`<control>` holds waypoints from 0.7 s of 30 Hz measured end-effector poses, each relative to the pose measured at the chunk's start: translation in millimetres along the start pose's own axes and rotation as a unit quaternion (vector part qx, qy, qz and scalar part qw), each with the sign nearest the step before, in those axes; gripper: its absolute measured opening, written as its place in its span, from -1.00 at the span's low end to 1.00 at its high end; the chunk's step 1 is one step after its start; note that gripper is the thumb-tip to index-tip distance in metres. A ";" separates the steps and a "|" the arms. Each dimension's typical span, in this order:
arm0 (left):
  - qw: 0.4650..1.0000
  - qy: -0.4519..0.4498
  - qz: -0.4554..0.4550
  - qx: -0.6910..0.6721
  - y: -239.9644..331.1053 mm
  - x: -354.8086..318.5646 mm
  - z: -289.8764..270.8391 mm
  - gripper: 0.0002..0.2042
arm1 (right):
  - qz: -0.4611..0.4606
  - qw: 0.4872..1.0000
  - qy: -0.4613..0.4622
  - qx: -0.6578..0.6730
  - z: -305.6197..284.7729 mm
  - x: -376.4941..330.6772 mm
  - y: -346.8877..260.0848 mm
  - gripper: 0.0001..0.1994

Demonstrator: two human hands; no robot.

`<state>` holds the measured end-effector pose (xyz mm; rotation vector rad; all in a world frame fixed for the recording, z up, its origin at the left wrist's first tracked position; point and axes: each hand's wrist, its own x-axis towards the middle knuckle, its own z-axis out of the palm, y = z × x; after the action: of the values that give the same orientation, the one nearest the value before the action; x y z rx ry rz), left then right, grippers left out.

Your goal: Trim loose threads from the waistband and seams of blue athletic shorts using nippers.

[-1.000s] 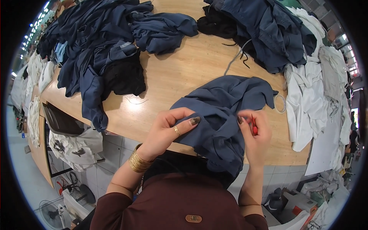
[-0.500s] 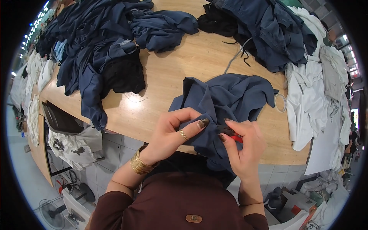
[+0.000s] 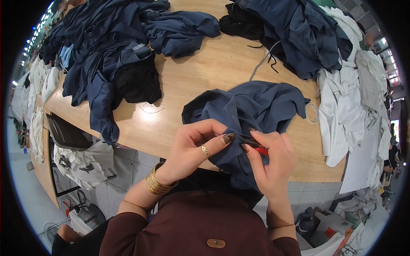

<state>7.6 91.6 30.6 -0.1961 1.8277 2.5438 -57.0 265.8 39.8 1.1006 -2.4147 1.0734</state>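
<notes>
A dark blue garment lies crumpled at the table's near edge, part of it hanging over toward my lap. My left hand pinches a fold of it between thumb and fingers. In my right hand is a pair of thread snips, dark-bladed with a red part showing under the fingers. Their tips point left at the pinched cloth, close to my left fingertips. Whether the blades touch a thread is too small to tell.
Dark blue garments are heaped at the far left, with black cloth beside them. Another blue pile stands far right, near white cloth. A pale ring lies right of my garment. Another person's hand shows at lower left.
The snips' tips have come nearer my left fingertips. The garment's left part has spread out to the left. Another person's hand and dark sleeve have appeared at lower left.
</notes>
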 end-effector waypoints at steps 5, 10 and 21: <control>1.000 0.003 0.010 -0.009 1.4 0.7 1.6 -0.94 | -0.003 1.000 0.002 0.000 -0.8 0.7 0.2 -0.73; 1.000 0.001 0.003 -0.016 1.8 0.7 1.8 -0.94 | -0.008 1.000 0.006 -0.002 0.1 1.1 0.7 -0.73; 1.000 -0.001 0.005 -0.024 2.9 0.4 2.4 -0.94 | -0.012 1.000 0.016 0.007 -1.3 0.9 2.4 -0.72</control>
<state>6.7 92.9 34.0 -0.1834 1.7721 2.5963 -59.4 267.4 39.9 1.1073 -2.3667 1.0936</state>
